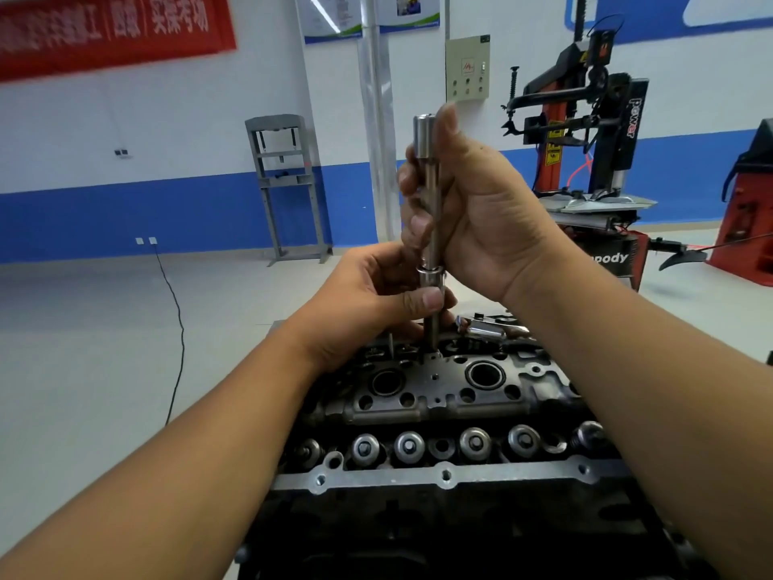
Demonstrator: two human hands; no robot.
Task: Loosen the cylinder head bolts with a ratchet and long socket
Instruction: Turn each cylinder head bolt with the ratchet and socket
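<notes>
A long steel extension bar (pixel 427 140) stands upright, joined to a long socket (pixel 431 328) whose lower end sits in a bolt hole at the far side of the cylinder head (pixel 418 395). My right hand (pixel 472 211) grips the upper bar, thumb alongside its top. My left hand (pixel 376 299) pinches the joint below. A chrome tool, perhaps the ratchet (pixel 485 328), lies on the far edge of the head, partly hidden.
The head sits on a dark engine block (pixel 439 517) with a row of valve springs (pixel 408 447) toward me. A black cable (pixel 177 328) runs over the floor at left. A grey press frame (pixel 284 186) and a tyre changer (pixel 585 161) stand behind.
</notes>
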